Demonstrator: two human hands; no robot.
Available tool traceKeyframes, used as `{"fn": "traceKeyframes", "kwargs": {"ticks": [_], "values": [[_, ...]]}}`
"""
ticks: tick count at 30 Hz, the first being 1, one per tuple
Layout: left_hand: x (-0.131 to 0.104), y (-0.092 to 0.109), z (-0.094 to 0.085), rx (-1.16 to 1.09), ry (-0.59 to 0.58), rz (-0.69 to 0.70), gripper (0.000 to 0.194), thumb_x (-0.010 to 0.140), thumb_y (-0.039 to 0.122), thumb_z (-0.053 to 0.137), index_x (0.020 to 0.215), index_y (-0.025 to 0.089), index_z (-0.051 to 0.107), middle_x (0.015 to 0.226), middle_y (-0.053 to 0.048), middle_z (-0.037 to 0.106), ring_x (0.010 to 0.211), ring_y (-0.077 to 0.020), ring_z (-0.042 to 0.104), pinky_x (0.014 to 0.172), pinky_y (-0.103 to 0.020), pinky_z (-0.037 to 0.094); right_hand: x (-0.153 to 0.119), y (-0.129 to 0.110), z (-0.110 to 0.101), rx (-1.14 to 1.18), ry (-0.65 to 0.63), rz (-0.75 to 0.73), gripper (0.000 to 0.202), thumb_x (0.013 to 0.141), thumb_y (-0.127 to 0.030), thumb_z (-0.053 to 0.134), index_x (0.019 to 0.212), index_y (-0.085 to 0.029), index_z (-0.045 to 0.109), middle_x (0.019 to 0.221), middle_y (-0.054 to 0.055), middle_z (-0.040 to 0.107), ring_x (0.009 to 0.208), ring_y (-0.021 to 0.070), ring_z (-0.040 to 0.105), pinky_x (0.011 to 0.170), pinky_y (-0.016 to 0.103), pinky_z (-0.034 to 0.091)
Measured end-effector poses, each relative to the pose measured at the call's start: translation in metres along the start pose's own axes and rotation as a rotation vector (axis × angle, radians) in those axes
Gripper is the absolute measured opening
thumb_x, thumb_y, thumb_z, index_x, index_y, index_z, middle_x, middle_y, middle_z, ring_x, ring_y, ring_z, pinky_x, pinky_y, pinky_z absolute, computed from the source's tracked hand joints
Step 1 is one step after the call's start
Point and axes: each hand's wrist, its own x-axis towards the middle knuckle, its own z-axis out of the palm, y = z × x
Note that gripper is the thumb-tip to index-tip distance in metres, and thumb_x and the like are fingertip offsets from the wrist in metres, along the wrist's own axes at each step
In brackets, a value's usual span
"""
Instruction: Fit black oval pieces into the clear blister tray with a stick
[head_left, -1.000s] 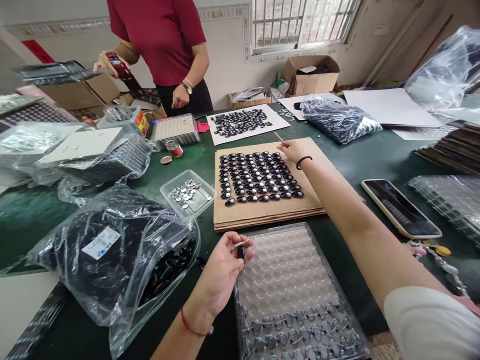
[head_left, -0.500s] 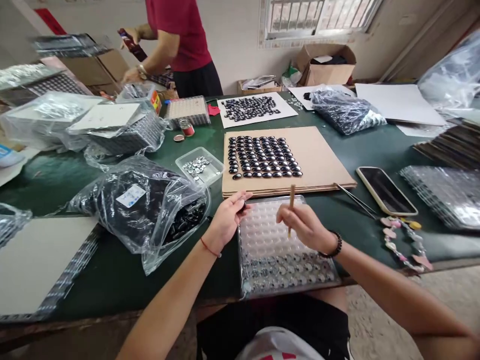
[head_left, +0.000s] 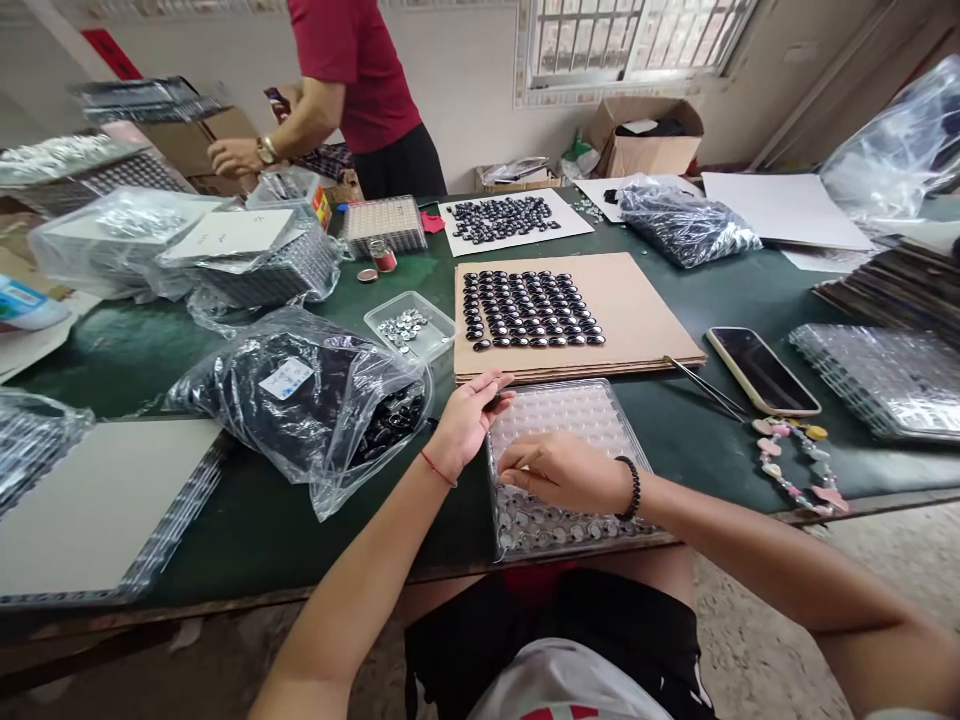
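My left hand (head_left: 469, 420) is at the upper left corner of a clear dimpled tray (head_left: 592, 405), its fingers curled round a small black piece (head_left: 493, 403). Over the tray's middle is my right hand (head_left: 562, 470), fingers pinched together; what they hold, if anything, is hidden. Round silvery pieces (head_left: 555, 535) fill the tray's near rows. Beyond it, glossy black oval pieces (head_left: 532, 310) lie in rows on stacked brown cardboard (head_left: 645, 320). A clear box (head_left: 420, 325) with small metal pieces stands left of the cardboard.
A plastic bag (head_left: 262, 390) of black pieces lies at left. Tweezers (head_left: 709, 390), a phone (head_left: 763, 370) and a beaded strap (head_left: 772, 465) lie at right. Farther back are white card (head_left: 577, 235) with black pieces and a person in a red shirt (head_left: 367, 80).
My right hand has moved left and toward me over the tray, and the stick it held upright no longer shows. The person's hand at the back has moved left.
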Motion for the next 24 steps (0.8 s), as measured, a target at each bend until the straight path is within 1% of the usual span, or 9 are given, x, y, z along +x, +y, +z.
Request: {"fn": "traceKeyframes", "kwargs": {"ticks": [2, 4, 7, 9, 10, 14, 16, 19, 24], "values": [[0.000, 0.000, -0.001, 0.016, -0.042, 0.001, 0.030, 0.069, 0.005, 0.059, 0.098, 0.014, 0.059, 0.106, -0.009, 0.060, 0.075, -0.0090, 0.057, 0.071, -0.021, 0.045, 0.001, 0.004, -0.008, 0.047, 0.066, 0.010, 0.024, 0.090, -0.024, 0.039, 0.083, -0.015, 0.060, 0.077, 0.004, 0.063, 0.064, 0.0108, 0.055, 0.060, 0.022, 0.042], [-0.001, 0.001, -0.001, 0.064, -0.071, 0.000, 0.030, 0.067, 0.008, 0.063, 0.096, 0.014, 0.061, 0.098, -0.007, 0.062, 0.067, -0.0060, 0.054, 0.064, -0.018, 0.043, 0.001, 0.011, -0.018, 0.062, 0.201, 0.055, 0.025, 0.090, -0.026, 0.040, 0.081, -0.015, 0.061, 0.071, 0.003, 0.062, 0.057, 0.0092, 0.053, 0.055, 0.020, 0.040], [-0.004, 0.003, 0.001, 0.228, -0.086, 0.035, 0.022, 0.073, 0.025, 0.060, 0.091, 0.013, 0.062, 0.070, -0.002, 0.059, 0.045, -0.0020, 0.037, 0.043, -0.015, 0.028, 0.001, 0.027, -0.030, 0.005, 0.416, 0.100, 0.028, 0.088, -0.031, 0.043, 0.072, -0.015, 0.059, 0.062, 0.001, 0.059, 0.049, 0.0080, 0.048, 0.049, 0.020, 0.036], [-0.007, 0.004, 0.003, 0.415, -0.103, 0.100, 0.027, 0.077, 0.037, 0.053, 0.085, 0.012, 0.061, 0.056, 0.002, 0.051, 0.041, -0.0029, 0.028, 0.040, -0.018, 0.020, 0.000, 0.038, -0.031, -0.045, 0.519, 0.109, 0.029, 0.087, -0.032, 0.045, 0.068, -0.015, 0.058, 0.058, 0.001, 0.057, 0.047, 0.0083, 0.047, 0.048, 0.020, 0.035], [-0.009, 0.003, 0.004, 0.530, -0.113, 0.147, 0.031, 0.079, 0.041, 0.049, 0.082, 0.012, 0.060, 0.053, 0.003, 0.048, 0.041, -0.0039, 0.028, 0.041, -0.018, 0.020, 0.000, 0.042, -0.030, -0.065, 0.548, 0.102, 0.028, 0.087, -0.031, 0.045, 0.067, -0.015, 0.058, 0.057, 0.001, 0.057, 0.047, 0.0087, 0.047, 0.048, 0.020, 0.036], [-0.017, 0.001, 0.010, 1.019, -0.171, 0.343, 0.033, 0.080, 0.045, 0.045, 0.071, 0.015, 0.055, 0.054, 0.002, 0.048, 0.051, -0.0091, 0.040, 0.051, -0.021, 0.029, -0.007, 0.048, -0.025, -0.101, 0.565, 0.043, 0.016, 0.085, -0.025, 0.048, 0.076, -0.017, 0.059, 0.066, 0.002, 0.061, 0.054, 0.0106, 0.052, 0.052, 0.022, 0.038], [-0.019, 0.000, 0.012, 1.161, -0.205, 0.381, 0.034, 0.081, 0.044, 0.043, 0.066, 0.016, 0.053, 0.056, 0.002, 0.049, 0.054, -0.0103, 0.042, 0.053, -0.022, 0.030, -0.010, 0.048, -0.023, -0.089, 0.574, 0.039, 0.013, 0.085, -0.024, 0.048, 0.079, -0.018, 0.058, 0.069, 0.002, 0.062, 0.057, 0.0111, 0.053, 0.053, 0.022, 0.039], [-0.019, 0.000, 0.014, 1.210, -0.212, 0.367, 0.037, 0.083, 0.043, 0.038, 0.062, 0.016, 0.051, 0.056, 0.002, 0.048, 0.054, -0.0107, 0.042, 0.053, -0.023, 0.030, -0.012, 0.048, -0.022, -0.066, 0.554, 0.037, 0.015, 0.086, -0.024, 0.047, 0.079, -0.019, 0.058, 0.069, 0.002, 0.063, 0.059, 0.0112, 0.055, 0.054, 0.022, 0.040], [-0.015, 0.000, 0.012, 1.187, -0.146, 0.353, 0.036, 0.084, 0.042, 0.036, 0.063, 0.016, 0.051, 0.055, 0.003, 0.047, 0.054, -0.0106, 0.043, 0.054, -0.022, 0.031, -0.011, 0.048, -0.022, -0.080, 0.547, 0.026, 0.017, 0.087, -0.027, 0.045, 0.079, -0.018, 0.058, 0.068, 0.002, 0.061, 0.058, 0.0111, 0.054, 0.054, 0.022, 0.038]]}}
